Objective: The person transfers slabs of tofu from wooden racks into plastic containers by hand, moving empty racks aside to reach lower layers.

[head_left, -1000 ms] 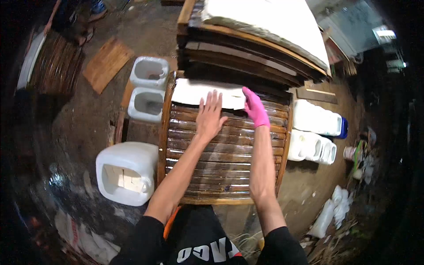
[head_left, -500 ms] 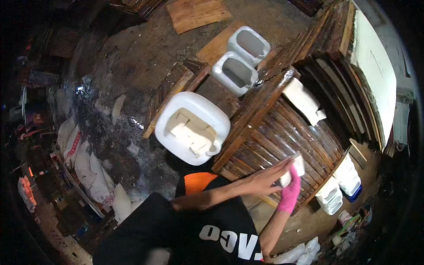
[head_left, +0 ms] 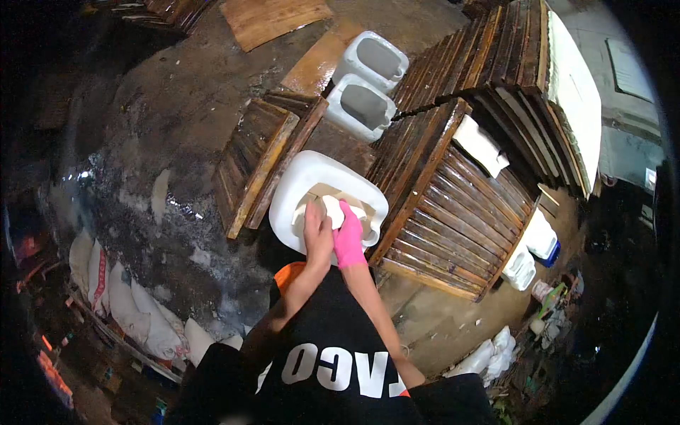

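Note:
A white plastic tub with a cut-open top (head_left: pixel 289 185) stands in front of me with pale blocks inside. Over its opening, my bare left hand (head_left: pixel 318 230) and my pink-gloved right hand (head_left: pixel 349 239) come together around a white block (head_left: pixel 331 211). The left palm presses one side, while the gloved fingers close on the other. Where the held block ends and those in the tub begin is partly hidden by my fingers. To the right lies a wet wooden slatted tray (head_left: pixel 460 219), with a white slab (head_left: pixel 478 145) at its far end.
Two cut-open jugs (head_left: pixel 363 106) stand beyond the tub. Stacked wooden trays (head_left: pixel 489 57) rise at the right, a pale sheet (head_left: pixel 574 92) against them. Wooden frames (head_left: pixel 258 163) lie left of the tub. White jugs (head_left: pixel 520 268) and filled sacks (head_left: pixel 134 304) sit on the floor.
Both hands have moved left from above the slatted tray to the tub's opening, with white material between them. The view has shifted too.

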Action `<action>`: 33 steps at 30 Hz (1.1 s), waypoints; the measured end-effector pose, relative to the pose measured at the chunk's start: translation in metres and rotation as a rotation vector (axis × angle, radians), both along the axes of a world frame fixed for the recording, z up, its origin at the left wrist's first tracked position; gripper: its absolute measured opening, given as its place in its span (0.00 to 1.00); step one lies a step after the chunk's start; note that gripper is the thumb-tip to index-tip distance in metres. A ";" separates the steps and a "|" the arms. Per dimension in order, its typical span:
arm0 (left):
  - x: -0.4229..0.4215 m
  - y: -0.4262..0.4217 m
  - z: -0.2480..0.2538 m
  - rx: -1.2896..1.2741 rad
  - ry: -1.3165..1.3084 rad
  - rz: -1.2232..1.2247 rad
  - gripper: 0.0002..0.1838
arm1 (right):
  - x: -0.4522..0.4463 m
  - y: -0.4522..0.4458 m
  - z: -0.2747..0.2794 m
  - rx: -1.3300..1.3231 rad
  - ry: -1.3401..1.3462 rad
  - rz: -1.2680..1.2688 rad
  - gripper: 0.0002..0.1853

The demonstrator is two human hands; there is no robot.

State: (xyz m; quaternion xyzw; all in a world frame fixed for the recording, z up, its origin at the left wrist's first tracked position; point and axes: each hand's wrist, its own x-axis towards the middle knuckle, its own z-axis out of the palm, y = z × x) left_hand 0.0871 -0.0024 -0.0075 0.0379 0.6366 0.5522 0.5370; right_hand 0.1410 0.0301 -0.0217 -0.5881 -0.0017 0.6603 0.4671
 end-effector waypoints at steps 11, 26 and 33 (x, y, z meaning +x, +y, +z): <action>-0.014 0.058 -0.078 0.081 0.073 -0.569 0.18 | -0.005 0.018 -0.050 -0.240 0.041 -0.503 0.15; -0.024 0.071 -0.082 -0.041 0.489 -0.932 0.16 | -0.027 -0.007 -0.053 -0.208 -0.136 -0.291 0.15; -0.020 0.078 -0.082 0.203 0.884 -0.982 0.14 | -0.006 -0.015 -0.006 0.127 -0.069 0.023 0.16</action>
